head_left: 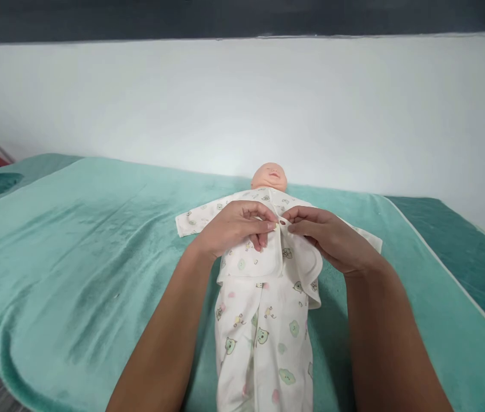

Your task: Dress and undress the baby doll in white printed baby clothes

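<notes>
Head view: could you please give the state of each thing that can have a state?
Doll: lying on its back, dressed.
Shirt: front edges drawn together at the chest, one lower flap turned outward and hanging open.
Trousers: on the legs, pulled up under the shirt.
Blanket: spread out, slightly creased.
Left hand: pinching one front edge.
Right hand: pinching the other front edge.

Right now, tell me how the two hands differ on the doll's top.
The left hand lies over the flat panel of the top, fingers curled down; the right hand pinches the loose flap, whose lower edge hangs open. Both meet at the front opening on the chest of the doll.
</notes>
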Demonstrator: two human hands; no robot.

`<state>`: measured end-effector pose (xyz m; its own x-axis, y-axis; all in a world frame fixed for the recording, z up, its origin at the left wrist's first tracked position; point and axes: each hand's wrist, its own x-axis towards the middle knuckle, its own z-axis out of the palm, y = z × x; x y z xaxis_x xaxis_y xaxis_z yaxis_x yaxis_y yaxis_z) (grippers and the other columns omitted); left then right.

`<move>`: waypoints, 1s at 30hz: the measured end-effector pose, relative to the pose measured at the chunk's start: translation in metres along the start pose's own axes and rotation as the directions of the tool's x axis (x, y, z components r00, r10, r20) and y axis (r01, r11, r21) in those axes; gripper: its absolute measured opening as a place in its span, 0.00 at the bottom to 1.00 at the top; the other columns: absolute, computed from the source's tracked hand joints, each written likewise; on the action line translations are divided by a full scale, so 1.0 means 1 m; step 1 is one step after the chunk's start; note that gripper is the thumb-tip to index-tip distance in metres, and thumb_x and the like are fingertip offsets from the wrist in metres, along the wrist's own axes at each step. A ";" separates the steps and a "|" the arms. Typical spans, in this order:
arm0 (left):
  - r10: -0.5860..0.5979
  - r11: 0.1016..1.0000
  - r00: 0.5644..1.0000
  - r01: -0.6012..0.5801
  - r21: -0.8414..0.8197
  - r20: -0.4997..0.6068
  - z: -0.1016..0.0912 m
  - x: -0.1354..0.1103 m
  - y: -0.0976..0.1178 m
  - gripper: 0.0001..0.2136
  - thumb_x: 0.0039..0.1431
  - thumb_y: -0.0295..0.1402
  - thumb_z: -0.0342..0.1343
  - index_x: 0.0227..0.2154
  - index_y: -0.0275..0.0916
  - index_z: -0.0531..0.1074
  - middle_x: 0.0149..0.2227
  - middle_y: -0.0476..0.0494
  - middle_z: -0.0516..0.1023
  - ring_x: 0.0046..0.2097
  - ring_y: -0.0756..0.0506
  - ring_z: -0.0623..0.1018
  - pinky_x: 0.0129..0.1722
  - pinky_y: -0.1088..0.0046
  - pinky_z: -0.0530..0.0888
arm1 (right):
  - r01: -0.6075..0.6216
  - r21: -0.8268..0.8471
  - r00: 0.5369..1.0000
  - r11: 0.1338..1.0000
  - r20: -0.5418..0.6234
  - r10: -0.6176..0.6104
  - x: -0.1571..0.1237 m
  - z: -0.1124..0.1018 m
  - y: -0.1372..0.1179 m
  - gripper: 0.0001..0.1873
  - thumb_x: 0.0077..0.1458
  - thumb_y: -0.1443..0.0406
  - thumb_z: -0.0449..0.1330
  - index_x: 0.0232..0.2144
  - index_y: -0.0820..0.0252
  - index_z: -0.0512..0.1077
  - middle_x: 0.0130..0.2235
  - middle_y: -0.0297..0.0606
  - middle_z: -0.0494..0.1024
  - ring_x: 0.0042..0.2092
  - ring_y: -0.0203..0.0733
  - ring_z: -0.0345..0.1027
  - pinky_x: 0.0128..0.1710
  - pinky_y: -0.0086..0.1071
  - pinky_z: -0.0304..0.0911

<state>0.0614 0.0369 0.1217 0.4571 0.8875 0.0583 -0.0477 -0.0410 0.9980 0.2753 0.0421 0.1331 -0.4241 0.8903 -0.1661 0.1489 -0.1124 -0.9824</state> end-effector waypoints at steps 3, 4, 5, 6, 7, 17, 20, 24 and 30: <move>-0.032 0.999 0.999 0.032 0.020 0.016 -0.001 0.001 -0.001 0.06 0.58 0.30 0.62 0.37 0.34 0.76 0.24 0.45 0.78 0.26 0.51 0.77 0.30 0.73 0.76 | 0.037 -0.080 0.999 0.996 -0.017 -0.038 0.001 0.000 0.001 0.07 0.54 0.60 0.65 0.32 0.58 0.74 0.27 0.29 0.65 0.27 0.31 0.53 0.25 0.29 0.47; -0.035 0.999 0.999 0.034 0.021 0.024 -0.001 0.001 -0.001 0.06 0.58 0.30 0.62 0.37 0.34 0.76 0.25 0.45 0.78 0.27 0.50 0.77 0.30 0.73 0.77 | 0.053 -0.100 0.998 0.994 -0.017 -0.055 0.001 0.000 0.001 0.08 0.54 0.60 0.65 0.31 0.58 0.74 0.26 0.28 0.64 0.27 0.31 0.52 0.25 0.29 0.46; -0.034 0.999 0.999 0.033 0.019 0.032 -0.002 0.001 -0.002 0.05 0.58 0.30 0.62 0.36 0.34 0.75 0.26 0.45 0.79 0.27 0.50 0.77 0.31 0.73 0.77 | 0.067 -0.111 0.998 0.992 -0.010 -0.068 0.001 0.000 0.001 0.08 0.55 0.60 0.65 0.31 0.58 0.74 0.26 0.28 0.64 0.27 0.30 0.52 0.25 0.28 0.46; -0.030 0.999 0.999 0.029 0.015 0.039 -0.002 0.001 -0.002 0.05 0.58 0.29 0.62 0.36 0.34 0.75 0.26 0.45 0.79 0.28 0.50 0.78 0.31 0.74 0.77 | 0.077 -0.114 0.997 0.991 0.001 -0.077 0.001 0.000 0.002 0.08 0.55 0.60 0.65 0.30 0.59 0.74 0.26 0.28 0.64 0.26 0.30 0.52 0.25 0.28 0.46; -0.024 1.000 0.999 0.024 0.011 0.044 -0.003 0.000 -0.002 0.05 0.58 0.29 0.62 0.36 0.34 0.75 0.26 0.45 0.79 0.28 0.50 0.78 0.30 0.74 0.77 | 0.086 -0.113 0.996 0.990 0.013 -0.085 0.001 0.000 0.002 0.09 0.55 0.60 0.65 0.29 0.59 0.73 0.25 0.28 0.64 0.26 0.30 0.52 0.25 0.28 0.46; 0.020 0.999 1.000 -0.020 -0.046 0.007 0.000 0.000 -0.004 0.05 0.58 0.29 0.63 0.33 0.33 0.75 0.28 0.46 0.79 0.28 0.51 0.79 0.28 0.75 0.76 | 0.169 -0.077 0.985 0.983 0.029 -0.168 0.002 0.001 0.006 0.13 0.56 0.58 0.66 0.24 0.59 0.72 0.23 0.28 0.66 0.25 0.30 0.59 0.25 0.28 0.53; 0.026 0.998 1.000 -0.026 -0.059 0.008 -0.001 0.000 -0.005 0.06 0.57 0.31 0.64 0.33 0.33 0.75 0.29 0.46 0.79 0.29 0.51 0.79 0.28 0.75 0.76 | 0.173 -0.059 0.985 0.983 0.032 -0.171 0.004 0.001 0.007 0.16 0.57 0.57 0.65 0.23 0.60 0.72 0.22 0.29 0.67 0.24 0.30 0.60 0.24 0.27 0.54; 0.027 0.996 0.999 -0.026 -0.081 0.019 -0.003 0.001 -0.006 0.07 0.57 0.32 0.65 0.33 0.33 0.75 0.29 0.46 0.79 0.29 0.51 0.79 0.29 0.75 0.76 | 0.156 -0.030 0.987 0.987 0.039 -0.155 0.006 0.002 0.007 0.17 0.58 0.56 0.64 0.24 0.60 0.72 0.22 0.30 0.70 0.23 0.30 0.62 0.22 0.27 0.57; 0.014 0.996 1.000 -0.012 -0.083 0.021 -0.005 0.003 -0.009 0.08 0.56 0.32 0.66 0.34 0.34 0.75 0.29 0.46 0.79 0.28 0.51 0.79 0.29 0.75 0.76 | 0.160 0.019 0.986 0.987 0.052 -0.160 0.007 0.002 0.010 0.11 0.57 0.57 0.66 0.30 0.58 0.73 0.24 0.31 0.76 0.22 0.30 0.65 0.21 0.26 0.58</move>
<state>0.0592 0.0421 0.1129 0.4745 0.8773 0.0723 -0.1268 -0.0131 0.9918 0.2716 0.0466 0.1223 -0.4880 0.8728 -0.0105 0.0619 0.0226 -0.9978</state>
